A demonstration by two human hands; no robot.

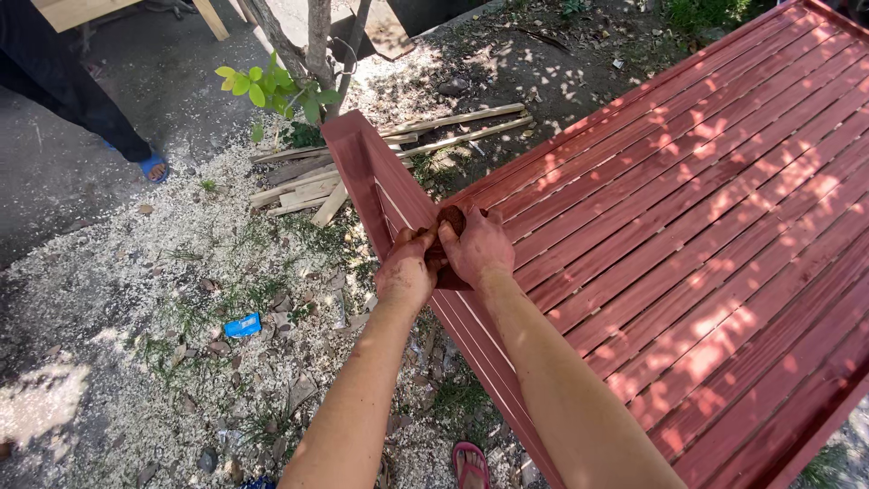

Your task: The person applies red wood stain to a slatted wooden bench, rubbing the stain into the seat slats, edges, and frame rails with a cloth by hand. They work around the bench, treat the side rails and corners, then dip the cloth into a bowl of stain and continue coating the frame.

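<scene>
My left hand [407, 268] and my right hand [478, 246] meet at the near rail of a red-stained slatted wooden frame [688, 217]. Both grip a dark reddish-brown rag [450, 220] that is bunched between them and pressed against the rail. The fingers of both hands are smeared with stain. The frame slopes away to the upper right, with its corner post [348, 136] just beyond my hands.
Sawdust and wood chips cover the ground [136, 299] at left. Loose wooden strips [398, 136] lie by a small tree [308, 63]. Another person's dark trouser leg and blue sandal [152, 167] stand at upper left. My foot in a red sandal [470, 464] is below.
</scene>
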